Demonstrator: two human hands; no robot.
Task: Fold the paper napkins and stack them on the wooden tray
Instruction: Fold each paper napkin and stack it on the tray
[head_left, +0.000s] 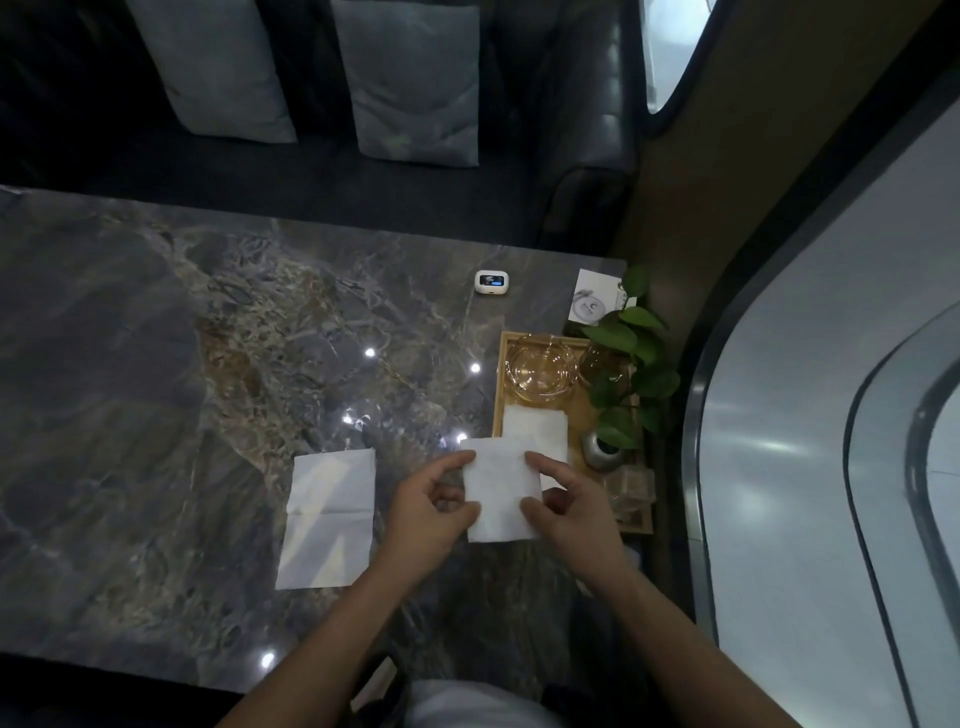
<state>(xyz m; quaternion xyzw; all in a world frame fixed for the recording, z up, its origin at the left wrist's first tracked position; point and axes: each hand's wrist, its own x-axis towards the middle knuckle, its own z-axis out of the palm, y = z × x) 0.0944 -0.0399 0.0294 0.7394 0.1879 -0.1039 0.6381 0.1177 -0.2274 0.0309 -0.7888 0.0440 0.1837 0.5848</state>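
A folded white napkin (500, 493) is held between both hands just left of the wooden tray (498, 410). My left hand (431, 512) pinches its left edge and my right hand (569, 506) pinches its right edge. Another folded napkin (537, 428) lies on the tray, partly hidden behind the held one. An unfolded napkin (330, 519) with a crease across its middle lies flat on the dark marble table (156, 415), to the left of my hands.
The tray also carries a glass bowl (541, 374), a small grey pot (602, 451) with a green plant (631, 364), and clear glass pieces (631, 493). A small white device (491, 283) and a card (595, 297) lie further back. A dark sofa with cushions (415, 83) faces the table.
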